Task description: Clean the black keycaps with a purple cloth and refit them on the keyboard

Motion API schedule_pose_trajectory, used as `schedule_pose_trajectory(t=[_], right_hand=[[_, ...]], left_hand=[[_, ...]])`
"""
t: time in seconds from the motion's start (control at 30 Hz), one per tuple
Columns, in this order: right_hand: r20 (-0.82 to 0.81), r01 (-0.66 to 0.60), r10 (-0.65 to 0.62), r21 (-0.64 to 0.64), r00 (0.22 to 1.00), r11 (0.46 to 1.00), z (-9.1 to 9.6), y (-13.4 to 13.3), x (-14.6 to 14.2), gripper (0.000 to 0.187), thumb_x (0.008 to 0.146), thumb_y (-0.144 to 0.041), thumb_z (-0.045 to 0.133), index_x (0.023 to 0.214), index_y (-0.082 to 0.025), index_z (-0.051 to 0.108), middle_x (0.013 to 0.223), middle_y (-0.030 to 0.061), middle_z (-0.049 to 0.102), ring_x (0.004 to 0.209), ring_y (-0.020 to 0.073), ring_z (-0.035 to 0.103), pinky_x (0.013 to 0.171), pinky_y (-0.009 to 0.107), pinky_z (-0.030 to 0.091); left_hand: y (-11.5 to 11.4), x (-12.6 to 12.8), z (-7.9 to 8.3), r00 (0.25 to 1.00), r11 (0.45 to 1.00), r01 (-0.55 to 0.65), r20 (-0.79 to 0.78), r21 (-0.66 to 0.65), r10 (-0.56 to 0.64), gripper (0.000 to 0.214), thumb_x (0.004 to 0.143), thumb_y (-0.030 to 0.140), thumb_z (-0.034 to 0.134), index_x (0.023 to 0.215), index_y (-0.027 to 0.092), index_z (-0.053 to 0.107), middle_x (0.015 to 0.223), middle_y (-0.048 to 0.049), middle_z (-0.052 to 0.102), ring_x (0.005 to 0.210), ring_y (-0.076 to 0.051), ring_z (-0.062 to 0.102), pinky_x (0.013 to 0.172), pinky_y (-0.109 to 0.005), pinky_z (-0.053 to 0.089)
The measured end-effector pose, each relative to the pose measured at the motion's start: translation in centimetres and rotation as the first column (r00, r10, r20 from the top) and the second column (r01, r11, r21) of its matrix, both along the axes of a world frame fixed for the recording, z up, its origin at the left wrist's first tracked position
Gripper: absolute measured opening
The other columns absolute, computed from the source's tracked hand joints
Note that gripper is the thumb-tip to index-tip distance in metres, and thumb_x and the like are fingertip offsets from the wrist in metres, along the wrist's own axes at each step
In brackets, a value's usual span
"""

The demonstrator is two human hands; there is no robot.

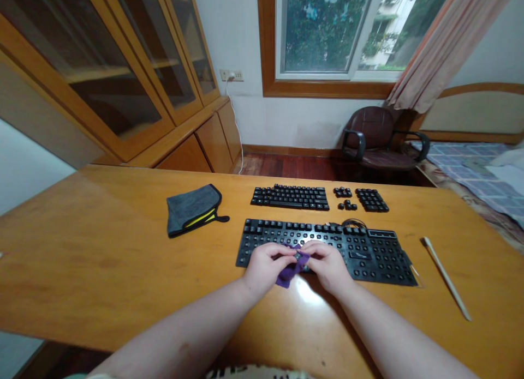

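A small purple cloth (285, 276) is pinched between my two hands, just over the front edge of a black keyboard (382, 259) whose main keycaps are off. My left hand (264, 264) is closed on the cloth's left side, fingertips and thumb together. Facing it, my right hand (327, 264) grips the other side, its fingertips nearly touching the left ones. Whether something small sits inside the cloth, I cannot make out. Behind the keyboard lie loose black keycaps in groups: a large block (290, 198), small clusters (343, 192) and a number-pad block (371, 200).
A folded grey cloth (192, 204) with yellow lining lies left on the wooden table (123, 259). To the right rests a thin brush with a pale handle (448, 281). A coiled cable (355, 223) sits behind the keyboard. Beyond the table stands an office chair (374, 133).
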State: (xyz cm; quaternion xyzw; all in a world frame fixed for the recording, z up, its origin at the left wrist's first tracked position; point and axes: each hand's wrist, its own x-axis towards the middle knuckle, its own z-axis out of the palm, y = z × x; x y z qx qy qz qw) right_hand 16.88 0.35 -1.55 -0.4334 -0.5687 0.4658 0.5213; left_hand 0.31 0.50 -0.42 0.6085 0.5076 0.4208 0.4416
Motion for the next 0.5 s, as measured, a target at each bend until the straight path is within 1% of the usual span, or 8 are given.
schedule_pose_trajectory(t=[0.2,0.37,0.5], right_hand=[[0.02,-0.03,0.03,-0.003,0.999,1.0,0.27,0.04,0.34,0.014,0.065,-0.009,0.065,0.066,-0.022,0.07,0.07,0.0023,0.066,0.07,0.0159,0.061,0.068,0.029,0.048],[0.008,0.022,-0.022,-0.014,1.0,1.0,-0.02,-0.13,0.17,0.013,0.065,-0.009,0.065,0.066,-0.022,0.069,0.072,0.0019,0.065,0.071,0.016,0.06,0.068,0.029,0.048],[0.002,0.04,-0.04,-0.013,0.999,0.999,-0.11,-0.23,0.01,0.012,0.065,-0.012,0.065,0.07,-0.022,0.069,0.074,0.0025,0.066,0.072,0.0167,0.06,0.07,0.029,0.048]], left_hand=[[0.09,-0.12,-0.07,1.0,1.0,0.013,0.013,0.004,-0.013,0.009,0.063,0.017,0.069,0.071,0.019,0.071,0.077,-0.0042,0.07,0.076,-0.018,0.065,0.078,-0.03,0.051],[0.05,0.02,-0.19,0.997,0.999,0.032,0.071,0.034,-0.034,0.012,0.067,0.017,0.066,0.078,0.016,0.069,0.083,-0.0061,0.068,0.08,-0.017,0.064,0.08,-0.031,0.051],[-0.02,0.04,-0.36,0.994,0.996,0.062,0.088,0.068,-0.068,0.017,0.065,0.015,0.068,0.082,0.016,0.067,0.086,-0.0066,0.067,0.084,-0.018,0.063,0.082,-0.032,0.05]])
